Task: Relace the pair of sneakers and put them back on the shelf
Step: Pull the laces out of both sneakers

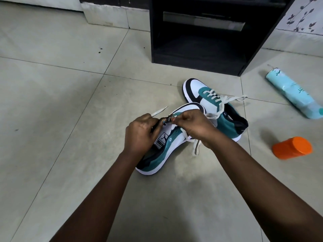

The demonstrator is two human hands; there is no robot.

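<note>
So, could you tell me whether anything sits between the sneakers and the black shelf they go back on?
Nothing visible does: bare floor tile lies between the far sneaker and the black shelf. The teal bottle and orange cup lie off to the right.

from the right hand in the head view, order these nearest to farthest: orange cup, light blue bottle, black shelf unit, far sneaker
Measured from the right hand:
1. Far sneaker, just beyond the hand, slightly right.
2. Orange cup, lying on the floor to the right.
3. Light blue bottle, lying farther right, and black shelf unit, ahead by the wall: too close to call.
</note>
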